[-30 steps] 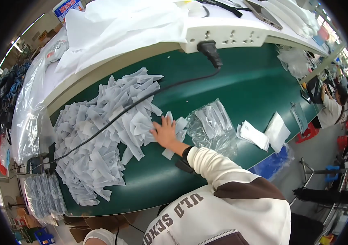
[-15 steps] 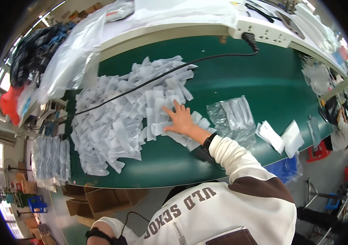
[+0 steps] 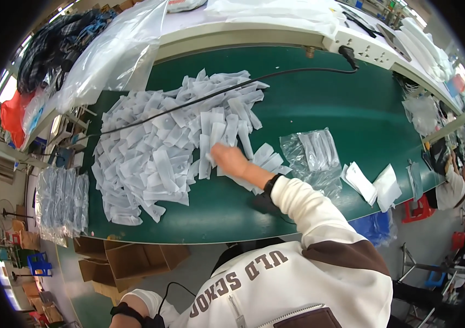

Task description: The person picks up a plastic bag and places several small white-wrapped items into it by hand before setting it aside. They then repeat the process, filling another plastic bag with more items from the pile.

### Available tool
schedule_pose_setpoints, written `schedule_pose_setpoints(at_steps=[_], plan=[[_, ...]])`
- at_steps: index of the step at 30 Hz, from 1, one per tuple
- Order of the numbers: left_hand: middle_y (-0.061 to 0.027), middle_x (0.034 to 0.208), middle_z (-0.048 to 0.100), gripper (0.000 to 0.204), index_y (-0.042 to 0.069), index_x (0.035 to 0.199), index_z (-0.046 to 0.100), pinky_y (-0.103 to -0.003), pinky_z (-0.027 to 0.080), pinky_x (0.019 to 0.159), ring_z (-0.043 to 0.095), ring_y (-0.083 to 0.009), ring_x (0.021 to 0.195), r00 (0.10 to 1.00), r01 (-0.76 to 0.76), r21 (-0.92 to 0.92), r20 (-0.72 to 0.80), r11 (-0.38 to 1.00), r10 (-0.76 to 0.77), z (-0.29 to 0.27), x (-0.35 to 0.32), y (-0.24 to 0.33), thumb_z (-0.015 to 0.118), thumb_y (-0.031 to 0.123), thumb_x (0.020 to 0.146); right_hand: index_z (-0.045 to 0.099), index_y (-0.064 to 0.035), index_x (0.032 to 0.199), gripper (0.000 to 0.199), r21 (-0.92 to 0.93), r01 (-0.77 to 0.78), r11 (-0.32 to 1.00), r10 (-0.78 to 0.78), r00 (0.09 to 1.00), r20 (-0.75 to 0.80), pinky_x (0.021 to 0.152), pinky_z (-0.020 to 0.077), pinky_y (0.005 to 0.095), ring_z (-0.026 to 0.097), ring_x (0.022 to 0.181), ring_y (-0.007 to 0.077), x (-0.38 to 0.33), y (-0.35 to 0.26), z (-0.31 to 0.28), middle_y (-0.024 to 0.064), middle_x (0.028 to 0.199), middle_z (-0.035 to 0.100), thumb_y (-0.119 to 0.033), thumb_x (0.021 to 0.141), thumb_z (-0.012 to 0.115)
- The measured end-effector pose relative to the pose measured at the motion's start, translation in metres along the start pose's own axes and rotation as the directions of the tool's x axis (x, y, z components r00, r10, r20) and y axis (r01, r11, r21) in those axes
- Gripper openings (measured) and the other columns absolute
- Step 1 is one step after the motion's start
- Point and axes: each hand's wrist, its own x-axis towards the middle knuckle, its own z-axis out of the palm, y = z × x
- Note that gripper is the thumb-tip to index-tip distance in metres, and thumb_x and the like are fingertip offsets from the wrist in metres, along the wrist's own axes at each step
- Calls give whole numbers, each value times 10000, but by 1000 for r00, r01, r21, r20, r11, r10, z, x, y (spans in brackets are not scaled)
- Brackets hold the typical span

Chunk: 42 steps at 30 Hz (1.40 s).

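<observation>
A broad heap of whitish translucent flat strips (image 3: pixel 150 142) lies on the green table (image 3: pixel 320 87). My right hand (image 3: pixel 231 159) rests at the heap's right side with its fingers drawn together and curled down. They touch the lower ends of a few upright strips (image 3: pixel 217 131); whatever is between the fingertips is hidden. A small fan of strips (image 3: pixel 268 159) lies just right of the hand, partly under the wrist. My left forearm shows at the bottom left, with a black strap round it, but the left hand is out of the picture.
A black power cord (image 3: pixel 188 102) crosses above the heap to a socket strip (image 3: pixel 360 46). Right of my hand lie a clear bag of strips (image 3: pixel 318 153) and white packets (image 3: pixel 359 183). Bagged bundles (image 3: pixel 62 202) stand off the left edge, and cardboard boxes (image 3: pixel 139 262) below.
My right hand has gone from spread fingers to curled ones, shifting slightly left. Upright strips above it now show more fully. The whole view has also shifted a little.
</observation>
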Motion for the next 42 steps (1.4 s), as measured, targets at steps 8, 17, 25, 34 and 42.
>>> schedule_pose_setpoints(at_steps=[8, 17, 25, 34, 42], plan=[[-153, 1476, 408, 877, 17, 1454, 361, -436, 387, 1079, 447, -300, 1316, 293, 954, 246, -649, 171, -702, 66, -166, -165, 815, 180, 722, 550, -25, 958, 104, 719, -586, 374, 708, 681, 187, 638, 510, 341, 639, 708, 238, -23, -87, -42, 127, 828, 608, -98, 918, 612], [-240, 1094, 615, 397, 50, 1187, 512, -432, 497, 790, 616, -413, 958, -104, 994, -20, -336, -103, -936, 149, -288, -216, 693, 221, 878, 573, -31, 979, 131, 423, -453, 785, 444, 887, 127, 663, 527, 331, 652, 721, 222, -34, -88, -31, 115, 840, 606, -104, 895, 641], [-174, 994, 617, 261, 44, 1060, 582, -442, 497, 756, 610, -391, 901, 264, 951, 210, -178, 225, -948, 165, -298, -214, 679, 210, 882, 555, -14, 954, 130, -161, -150, 976, 203, 896, 396, 720, 552, 316, 674, 855, 154, -37, -39, 15, 84, 900, 617, -94, 904, 645], [-113, 1109, 575, 306, 70, 974, 623, -430, 460, 884, 548, -344, 1080, 383, 907, 280, -241, 314, -892, 171, -315, -205, 767, 135, 711, 502, -4, 941, 127, 711, -696, 101, 684, 567, 459, 744, 587, 322, 694, 800, 213, -109, -69, 15, 108, 869, 628, -24, 905, 621], [-92, 1184, 536, 342, 121, 944, 623, -539, 342, 992, 498, -318, 1127, 527, 768, 604, -412, 210, -743, 157, -292, -226, 768, 113, 634, 509, -18, 940, 141, 470, -797, 379, 576, 601, 554, 664, 563, 317, 682, 775, 179, -139, -71, 4, 95, 823, 615, -23, 866, 629]])
